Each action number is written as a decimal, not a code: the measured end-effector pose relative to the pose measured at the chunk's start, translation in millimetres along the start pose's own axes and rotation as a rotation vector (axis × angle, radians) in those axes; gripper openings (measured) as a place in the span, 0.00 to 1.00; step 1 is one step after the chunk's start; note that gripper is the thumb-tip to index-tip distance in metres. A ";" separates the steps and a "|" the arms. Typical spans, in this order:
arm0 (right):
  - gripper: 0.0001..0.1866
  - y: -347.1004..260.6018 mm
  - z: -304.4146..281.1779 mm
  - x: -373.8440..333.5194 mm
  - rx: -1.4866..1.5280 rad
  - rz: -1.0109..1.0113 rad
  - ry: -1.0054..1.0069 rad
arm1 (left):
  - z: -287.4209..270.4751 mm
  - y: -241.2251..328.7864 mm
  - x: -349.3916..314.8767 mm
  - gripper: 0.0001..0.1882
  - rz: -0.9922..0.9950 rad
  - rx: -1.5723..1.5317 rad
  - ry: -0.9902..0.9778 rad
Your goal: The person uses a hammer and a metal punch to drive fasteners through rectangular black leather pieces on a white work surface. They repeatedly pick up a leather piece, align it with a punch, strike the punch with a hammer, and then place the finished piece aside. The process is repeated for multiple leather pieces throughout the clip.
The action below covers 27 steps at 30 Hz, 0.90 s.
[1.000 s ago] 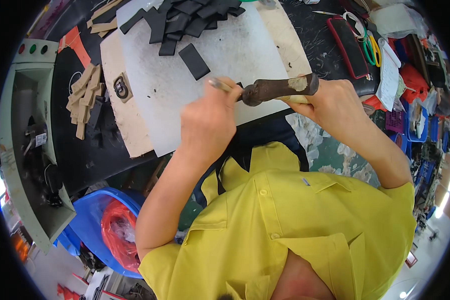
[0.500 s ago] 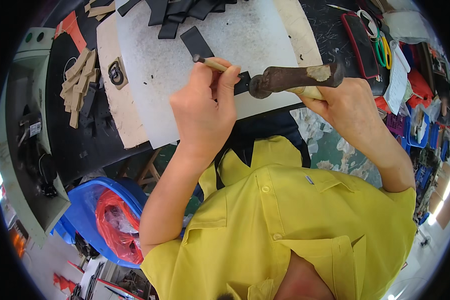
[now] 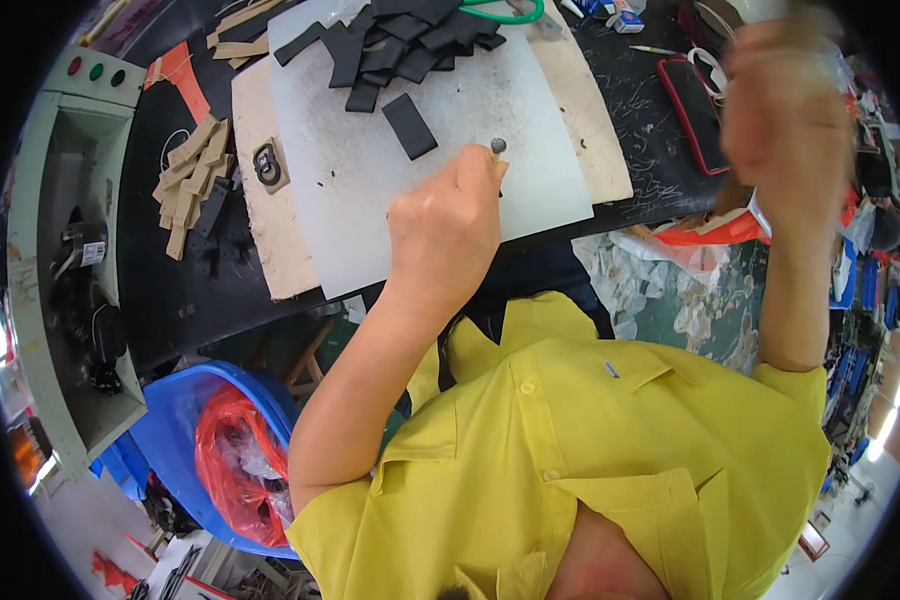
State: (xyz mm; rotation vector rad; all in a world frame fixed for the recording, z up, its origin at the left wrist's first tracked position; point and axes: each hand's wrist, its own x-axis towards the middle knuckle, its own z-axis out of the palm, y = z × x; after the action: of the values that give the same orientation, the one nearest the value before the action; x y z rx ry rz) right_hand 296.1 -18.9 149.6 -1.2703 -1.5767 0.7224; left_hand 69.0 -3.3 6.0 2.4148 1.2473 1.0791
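Observation:
My left hand (image 3: 442,228) is closed around a slim punch (image 3: 498,147), whose round dark metal top sticks up above my fingers. It stands over the near part of a white board (image 3: 355,262); the punch's lower end is hidden by the hand. My right hand (image 3: 782,125) is raised at the right, smeared by motion, its fingers wrapped round a hammer (image 3: 808,28) that shows only as a brownish blur. One black strip (image 3: 410,127) lies alone on the board, beyond my left hand. A heap of black strips (image 3: 395,50) sits at the board's far end.
To the left lie tan strips (image 3: 195,170), more dark pieces (image 3: 215,225) and a black ring-shaped part (image 3: 267,165). A red-cased phone (image 3: 692,115) rests at the right. Green-handled scissors (image 3: 515,14) lie far back. A blue bin (image 3: 160,410) stands below the table edge.
My right hand has swung up and away to the right with the hammer. My left hand has turned the punch from lying slanted to standing upright.

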 end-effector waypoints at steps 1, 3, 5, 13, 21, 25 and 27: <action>0.14 -5.7 -5.7 2.4 0.047 -0.043 -0.049 | 0.6 1.8 1.2 0.11 0.003 -0.004 -0.016; 0.13 -18.1 -17.1 7.9 0.144 -0.122 -0.154 | 2.6 3.4 5.0 0.11 0.015 -0.003 -0.043; 0.15 12.5 9.2 -3.7 -0.587 -0.254 -0.163 | 1.9 3.1 5.2 0.10 0.017 0.030 -0.060; 0.15 55.2 25.2 -39.2 -0.866 -0.200 -0.373 | -1.3 -1.4 3.6 0.06 0.001 -0.039 -0.007; 0.16 63.4 46.8 -38.6 -0.862 -0.179 -0.524 | -7.8 -2.6 0.9 0.04 -0.197 -0.123 -0.086; 0.17 60.1 47.4 -35.0 -0.871 -0.190 -0.537 | -14.7 -18.8 -6.5 0.05 -0.356 -0.515 0.027; 0.17 60.5 45.9 -35.1 -0.872 -0.178 -0.551 | -28.5 -23.0 -10.7 0.04 -0.513 -0.658 0.010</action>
State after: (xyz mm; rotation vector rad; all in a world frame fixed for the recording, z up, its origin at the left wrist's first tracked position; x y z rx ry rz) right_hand 277.6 -29.8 68.8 -1.5693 -2.5906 0.2539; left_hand 31.1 -1.2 9.4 1.5040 1.1747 1.1069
